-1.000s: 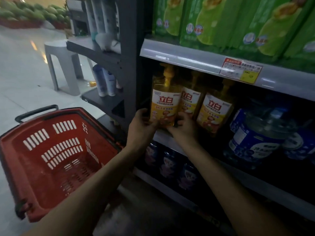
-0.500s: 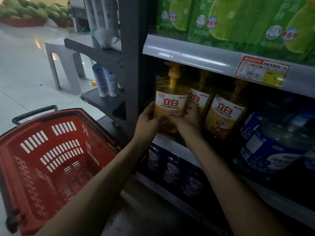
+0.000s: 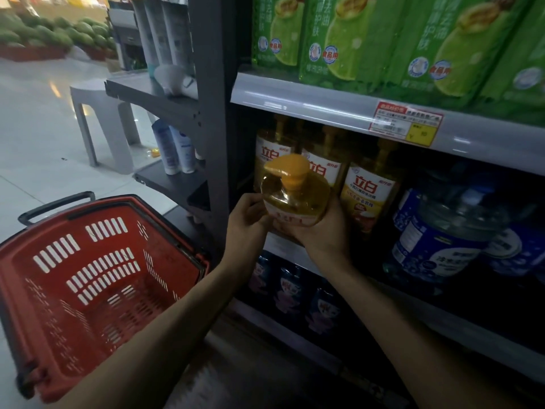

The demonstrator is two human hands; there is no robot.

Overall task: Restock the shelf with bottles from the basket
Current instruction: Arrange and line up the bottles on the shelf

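A yellow pump bottle (image 3: 295,196) with an orange pump cap is tilted top-first toward me, out in front of the middle shelf (image 3: 295,255). My left hand (image 3: 246,222) grips its left side and my right hand (image 3: 321,228) cups its base and right side. Behind it, several matching yellow bottles (image 3: 368,196) stand upright in a row on that shelf. The red basket (image 3: 94,278) stands on the floor at the lower left, and nothing shows inside it.
Green refill packs (image 3: 354,39) fill the shelf above, which carries a price tag (image 3: 405,122). Large blue jugs (image 3: 442,231) stand to the right of the yellow bottles. Dark pouches (image 3: 289,287) line the bottom shelf. A grey side rack (image 3: 177,172) and a grey stool (image 3: 97,119) stand at the left.
The bottle stood upright against the shelf row between both hands; now it is tipped forward out of the row, cap toward me, and sits lower in my hands.
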